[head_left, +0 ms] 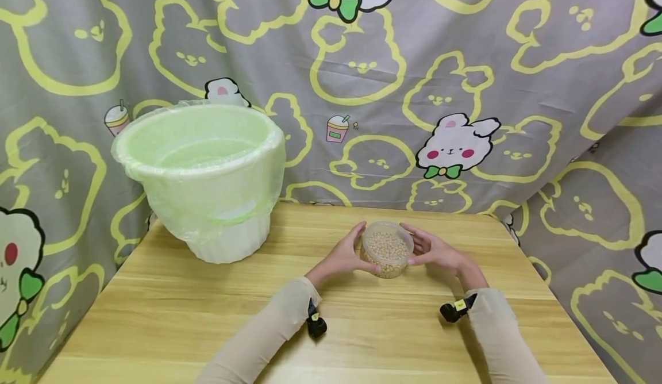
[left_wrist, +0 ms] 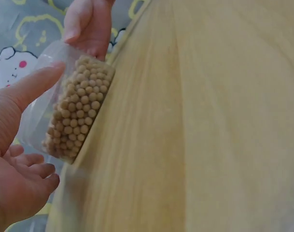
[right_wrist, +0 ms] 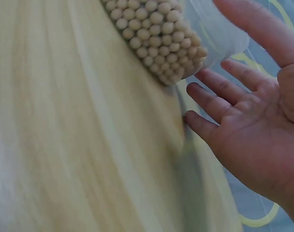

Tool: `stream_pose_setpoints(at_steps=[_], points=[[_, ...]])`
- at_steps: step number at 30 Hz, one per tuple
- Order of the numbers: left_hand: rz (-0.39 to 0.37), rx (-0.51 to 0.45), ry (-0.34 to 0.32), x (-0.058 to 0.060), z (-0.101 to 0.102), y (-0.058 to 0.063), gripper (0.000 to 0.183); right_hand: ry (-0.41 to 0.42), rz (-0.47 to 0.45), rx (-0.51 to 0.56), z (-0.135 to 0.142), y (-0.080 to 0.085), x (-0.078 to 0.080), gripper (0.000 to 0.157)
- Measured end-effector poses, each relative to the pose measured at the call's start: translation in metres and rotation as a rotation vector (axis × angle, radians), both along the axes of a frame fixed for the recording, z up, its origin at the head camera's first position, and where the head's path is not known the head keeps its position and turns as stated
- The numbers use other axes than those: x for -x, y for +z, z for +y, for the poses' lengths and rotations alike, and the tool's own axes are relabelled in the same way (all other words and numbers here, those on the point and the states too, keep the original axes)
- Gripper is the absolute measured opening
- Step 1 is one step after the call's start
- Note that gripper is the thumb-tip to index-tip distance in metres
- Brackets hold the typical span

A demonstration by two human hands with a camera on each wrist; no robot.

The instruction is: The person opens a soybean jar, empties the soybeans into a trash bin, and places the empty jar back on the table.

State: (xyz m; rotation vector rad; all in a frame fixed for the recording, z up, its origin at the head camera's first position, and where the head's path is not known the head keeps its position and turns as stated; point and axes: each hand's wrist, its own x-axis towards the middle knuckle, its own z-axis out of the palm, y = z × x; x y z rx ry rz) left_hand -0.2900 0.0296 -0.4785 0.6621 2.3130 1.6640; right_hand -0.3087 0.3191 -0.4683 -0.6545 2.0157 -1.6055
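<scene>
A clear round plastic tub (head_left: 388,250) of pale, round dried beans (left_wrist: 79,106) is on the wooden table, with no lid on it. On its left side is my left hand (head_left: 349,253), its thumb (left_wrist: 40,83) laid against the tub wall and its fingers spread apart from it. Opposite, my right hand (head_left: 437,253) reaches around the right side with fingers extended. In the right wrist view, the right fingers (right_wrist: 212,99) are nearly straight beside the tub; whether their tips touch it is hard to tell. Beans fill the lower part of the tub.
A tall white bucket (head_left: 233,240), lined with a thin green plastic bag (head_left: 207,191), stands at the table's back left. Behind the wooden table (head_left: 372,338) hangs a grey patterned curtain (head_left: 289,56). A black camera is strapped to each wrist.
</scene>
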Motion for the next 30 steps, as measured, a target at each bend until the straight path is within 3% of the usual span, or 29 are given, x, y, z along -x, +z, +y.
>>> stream_pose_setpoints(at_steps=[5, 12, 22, 27, 30], points=[[-0.004, 0.021, -0.002, 0.002, 0.000, -0.004, 0.119, 0.008, 0.023, -0.023, -0.001, -0.003, 0.000, 0.093], [0.067, 0.028, -0.016, 0.008, 0.001, -0.003, 0.108, -0.012, 0.058, -0.078, -0.004, -0.002, 0.002, 0.090], [0.070, 0.056, -0.013, 0.008, 0.011, -0.012, 0.115, -0.025, 0.101, -0.133, -0.004, -0.005, 0.000, 0.089], [0.072, -0.004, -0.009, 0.009, 0.011, -0.014, 0.114, -0.075, 0.118, -0.123, -0.006, -0.005, -0.001, 0.086], [0.070, -0.077, -0.014, 0.006, 0.007, -0.008, 0.111, -0.114, 0.119, -0.113, -0.011, -0.004, -0.002, 0.088]])
